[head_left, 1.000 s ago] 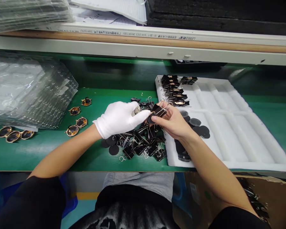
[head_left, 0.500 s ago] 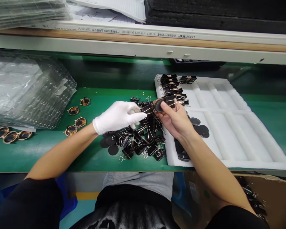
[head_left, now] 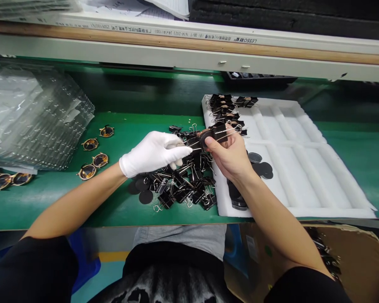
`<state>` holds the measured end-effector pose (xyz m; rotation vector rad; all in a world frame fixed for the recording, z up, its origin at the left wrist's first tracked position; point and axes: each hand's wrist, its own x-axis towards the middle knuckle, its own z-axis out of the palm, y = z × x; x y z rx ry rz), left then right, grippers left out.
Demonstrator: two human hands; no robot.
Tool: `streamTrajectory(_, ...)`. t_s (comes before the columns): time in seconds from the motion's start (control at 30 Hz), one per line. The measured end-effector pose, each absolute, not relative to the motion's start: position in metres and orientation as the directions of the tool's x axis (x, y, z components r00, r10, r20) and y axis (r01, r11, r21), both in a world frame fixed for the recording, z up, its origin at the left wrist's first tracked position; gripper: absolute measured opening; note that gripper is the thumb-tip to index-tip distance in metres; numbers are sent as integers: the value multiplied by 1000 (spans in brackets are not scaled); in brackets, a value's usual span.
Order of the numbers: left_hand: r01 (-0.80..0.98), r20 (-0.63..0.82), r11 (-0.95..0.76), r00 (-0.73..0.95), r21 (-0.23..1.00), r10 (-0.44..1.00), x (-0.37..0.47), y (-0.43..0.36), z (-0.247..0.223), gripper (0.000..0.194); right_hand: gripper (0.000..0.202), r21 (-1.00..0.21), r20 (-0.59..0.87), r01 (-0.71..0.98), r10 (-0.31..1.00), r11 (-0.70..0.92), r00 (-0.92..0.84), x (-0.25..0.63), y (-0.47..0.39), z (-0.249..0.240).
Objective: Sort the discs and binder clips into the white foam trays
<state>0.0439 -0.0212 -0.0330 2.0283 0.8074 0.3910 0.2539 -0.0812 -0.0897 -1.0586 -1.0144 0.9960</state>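
My left hand (head_left: 154,153), in a white glove, pinches the wire handles of a black binder clip (head_left: 195,143). That clip meets the edge of a round watch case (head_left: 203,136) with a black disc (head_left: 206,139) on its face; whether its jaws are around the rim is hard to see. My bare right hand (head_left: 232,153) grips the watch case, thumb pressed on the disc. A second binder clip (head_left: 220,132) sits on the case's right side, within the right hand's grasp. Below both hands lies a pile of loose binder clips (head_left: 183,185).
Black discs (head_left: 145,197) lie left of the pile. Gold-rimmed watch cases (head_left: 100,160) are spread on the green table, beside stacked clear plastic trays (head_left: 34,122). At right, a white foam tray (head_left: 322,176) bears clipped pieces and more discs. A shelf edge (head_left: 177,50) crosses behind.
The left hand's binder clip has come up against the watch case, closing the small gap between them. The whole view has shifted slightly.
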Motion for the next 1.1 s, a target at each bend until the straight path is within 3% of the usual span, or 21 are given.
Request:
streamTrajectory(0.17,406,13,-459,737,790,675,45,-20,-35,41,55,-964,254,-7,924,268,287,254,-80,-96)
streamTrajectory(0.5,424,119,-575,724,700,679,41,-14,-37,40,49,-925,371,-11,908,380,194,256,-76,-99)
streamTrajectory(0.57,340,34,-431,752,836,659,41,-13,-36,49,42,-884,462,11,869,468,179,259,-78,-98)
streamTrajectory(0.63,264,-115,-167,793,950,599,42,-14,-34,56,31,-801,598,73,787,595,152,262,-80,-96)
streamTrajectory(0.7,238,-200,7,800,971,566,43,-16,-33,58,19,-693,720,141,687,707,95,265,-83,-93)
streamTrajectory(0.73,236,-201,14,790,972,579,43,-18,-32,56,17,-664,744,171,665,728,64,266,-84,-91)
streamTrajectory(0.87,277,-24,-278,747,920,665,40,-22,-25,40,43,-803,576,234,814,548,69,278,-83,-82)
streamTrajectory(0.97,349,66,-433,711,831,700,38,-23,-21,41,38,-948,316,103,934,303,167,289,-81,-72)
streamTrajectory(1.03,378,80,-460,698,803,712,39,-23,-21,43,36,-991,129,-12,987,131,97,291,-84,-66)
streamTrajectory(1.1,397,79,-472,694,787,715,39,-23,-24,42,39,-999,31,-17,998,30,-53,286,-92,-61)
